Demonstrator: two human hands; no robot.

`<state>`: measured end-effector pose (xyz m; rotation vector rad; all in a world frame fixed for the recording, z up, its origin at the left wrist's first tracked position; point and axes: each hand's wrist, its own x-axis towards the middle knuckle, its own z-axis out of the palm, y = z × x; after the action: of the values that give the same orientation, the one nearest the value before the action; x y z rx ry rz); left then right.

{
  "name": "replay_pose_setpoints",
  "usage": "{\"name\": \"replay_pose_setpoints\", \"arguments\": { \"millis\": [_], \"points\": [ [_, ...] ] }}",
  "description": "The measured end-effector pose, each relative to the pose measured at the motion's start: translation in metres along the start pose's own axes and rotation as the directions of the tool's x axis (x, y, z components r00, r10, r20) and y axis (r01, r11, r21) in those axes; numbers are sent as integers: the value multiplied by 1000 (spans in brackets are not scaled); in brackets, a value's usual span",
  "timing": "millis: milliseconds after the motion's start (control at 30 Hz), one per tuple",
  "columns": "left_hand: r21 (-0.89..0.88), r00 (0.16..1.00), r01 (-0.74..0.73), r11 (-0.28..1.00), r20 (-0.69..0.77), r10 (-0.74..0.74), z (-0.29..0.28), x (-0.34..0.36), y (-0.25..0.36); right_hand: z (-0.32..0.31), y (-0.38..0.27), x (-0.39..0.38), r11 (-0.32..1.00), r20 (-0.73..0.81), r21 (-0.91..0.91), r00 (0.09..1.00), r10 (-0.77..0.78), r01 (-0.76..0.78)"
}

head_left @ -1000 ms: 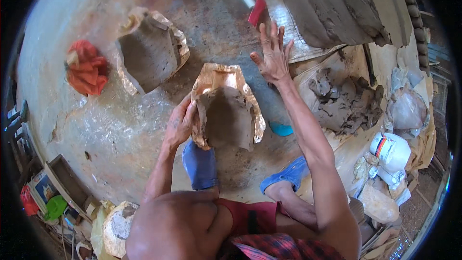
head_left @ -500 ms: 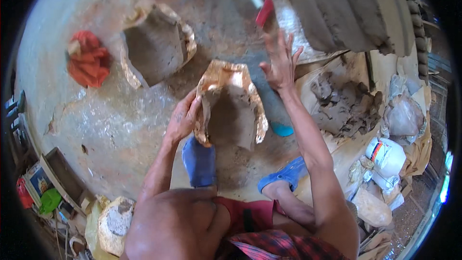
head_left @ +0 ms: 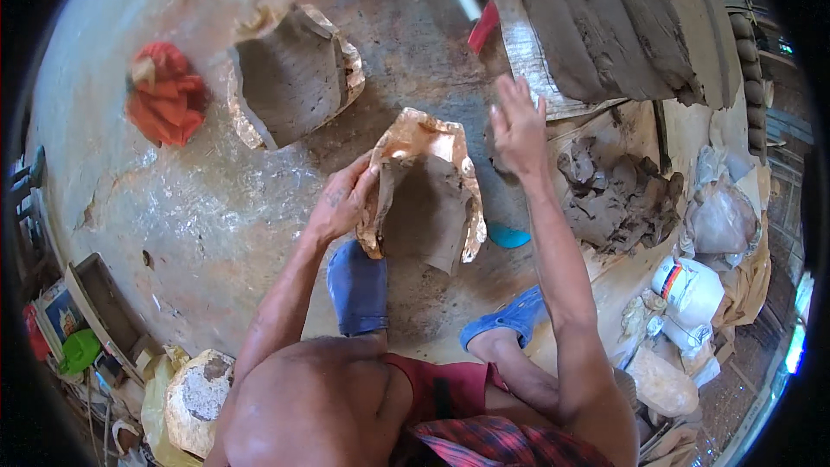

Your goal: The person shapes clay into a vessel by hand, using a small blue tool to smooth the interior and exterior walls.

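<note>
My left hand [head_left: 343, 201] grips the left edge of a pale, chipped plaster mold [head_left: 421, 127], thumb on its rim. A grey clay sheet [head_left: 424, 216] lines the mold's hollow and hangs a little past the near edge. My right hand [head_left: 520, 131] is raised off to the right of the mold, fingers stretched out and holding nothing. A flat teal piece [head_left: 507, 235] lies on the floor just right of the mold. Farther off to the left sits a second plaster mold [head_left: 353, 65], also lined with grey clay.
Grey clay slabs [head_left: 596, 26] lie on a pale sheet at the far right, with a heap of clay scraps [head_left: 618, 195] nearer. A red-ended tool with a white handle [head_left: 484, 28] rests beside them. Red cloth [head_left: 166, 95] lies left; a white container [head_left: 692, 285] stands right.
My right hand has come slightly nearer and its fingers are less spread. My left hand stays on the mold. The whole view has shifted slightly.
</note>
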<state>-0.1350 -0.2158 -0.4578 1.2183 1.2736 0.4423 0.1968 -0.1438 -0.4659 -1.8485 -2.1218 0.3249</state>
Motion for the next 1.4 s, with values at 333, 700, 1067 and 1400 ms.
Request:
{"name": "replay_pose_setpoints", "arguments": {
  "millis": [333, 700, 1067, 1400],
  "points": [
    [-91, 997, 12, 996, -71, -19, 5, 8, -2, -50, 18, -17, 995, 315, 70, 945, -87, 69],
    [-186, 977, -213, 959, -8, 215, 9, 59, 105, -100, -86, -31, 643, -110, 724, 878, 466, -250],
    [568, 969, -143, 811, -85, 231, 9, 59, 102, -45, -121, -35, 781, 66, 308, 831, 552, -543],
    [706, 945, -179, 686, -70, 320, 29, 71, 96, -25, -124, -33, 861, -38, 167, 869, 493, -481]
  ]
}}
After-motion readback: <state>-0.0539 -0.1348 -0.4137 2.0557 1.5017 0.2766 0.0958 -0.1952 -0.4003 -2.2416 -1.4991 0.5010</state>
